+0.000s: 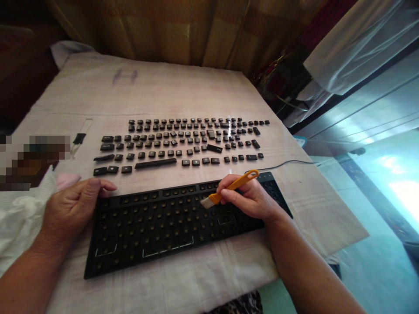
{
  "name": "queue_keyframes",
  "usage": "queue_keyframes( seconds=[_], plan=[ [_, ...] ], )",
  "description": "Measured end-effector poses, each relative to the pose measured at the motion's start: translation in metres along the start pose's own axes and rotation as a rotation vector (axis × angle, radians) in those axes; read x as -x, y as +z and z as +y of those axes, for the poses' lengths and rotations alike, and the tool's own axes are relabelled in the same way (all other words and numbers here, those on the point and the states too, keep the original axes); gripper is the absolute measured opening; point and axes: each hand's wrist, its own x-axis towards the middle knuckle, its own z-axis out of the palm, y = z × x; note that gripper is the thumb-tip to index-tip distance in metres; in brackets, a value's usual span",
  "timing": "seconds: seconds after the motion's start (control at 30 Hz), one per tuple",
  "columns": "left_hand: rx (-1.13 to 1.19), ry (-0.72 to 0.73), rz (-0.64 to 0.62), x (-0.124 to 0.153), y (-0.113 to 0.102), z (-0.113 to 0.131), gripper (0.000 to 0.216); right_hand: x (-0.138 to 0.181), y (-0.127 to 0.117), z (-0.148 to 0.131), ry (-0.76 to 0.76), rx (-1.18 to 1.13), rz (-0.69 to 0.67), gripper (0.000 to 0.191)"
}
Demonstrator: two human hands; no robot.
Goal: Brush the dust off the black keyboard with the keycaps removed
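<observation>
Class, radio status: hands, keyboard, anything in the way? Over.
Right hand holding orange brush, bristles over keyboard. Left hand at keyboard's far left corner. Loose keycaps in rows beyond, not obstructing.

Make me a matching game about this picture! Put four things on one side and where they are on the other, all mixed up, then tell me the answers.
Things:
1. brush
2. loose keycaps
3. cable
4. left hand

Places:
A. by the left end of the keyboard
B. set out in rows beyond the keyboard
C. running toward the right edge of the table
D. held in the right hand

Right pairs: 1-D, 2-B, 3-C, 4-A
</observation>
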Motion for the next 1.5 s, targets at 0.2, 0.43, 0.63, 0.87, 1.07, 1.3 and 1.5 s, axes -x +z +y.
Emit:
queue_keyframes(
  seconds=[0.2, 0.43, 0.63, 0.87, 1.07, 1.3, 1.5],
  plan=[
    [-0.002, -0.006, 0.002, 0.0005, -0.0003, -0.0041, 0.055, 0.0000, 0.0009, -0.0007, -0.017, 0.091, -0.033, 0.020],
    [0.004, -0.018, 0.001, 0.0003, 0.0001, -0.0022, 0.052, -0.0001, 0.0034, 0.0013, -0.049, 0.094, -0.029, 0.014],
    [0.004, -0.010, 0.007, 0.0006, 0.0003, -0.0008, 0.050, 0.0013, 0.0055, 0.0026, -0.026, 0.032, 0.021, 0.016],
    [0.002, -0.014, 0.006, 0.0009, -0.0006, 0.0013, 0.050, 0.0014, 0.0012, -0.0005, 0.017, -0.002, 0.064, 0.022],
    [-0.006, 0.003, 0.010, 0.0002, 0.0004, 0.0008, 0.050, 0.0011, 0.0017, -0.0011, 0.018, 0.029, 0.013, 0.021],
    [-0.005, -0.009, -0.004, 0.0004, 0.0005, 0.0017, 0.052, 0.0016, 0.0044, 0.0015, -0.013, 0.048, -0.006, 0.017],
    [0.014, -0.020, 0.002, 0.0011, -0.0003, -0.0004, 0.054, 0.0022, 0.0052, 0.0017, -0.021, -0.016, 0.039, 0.012]
  ],
)
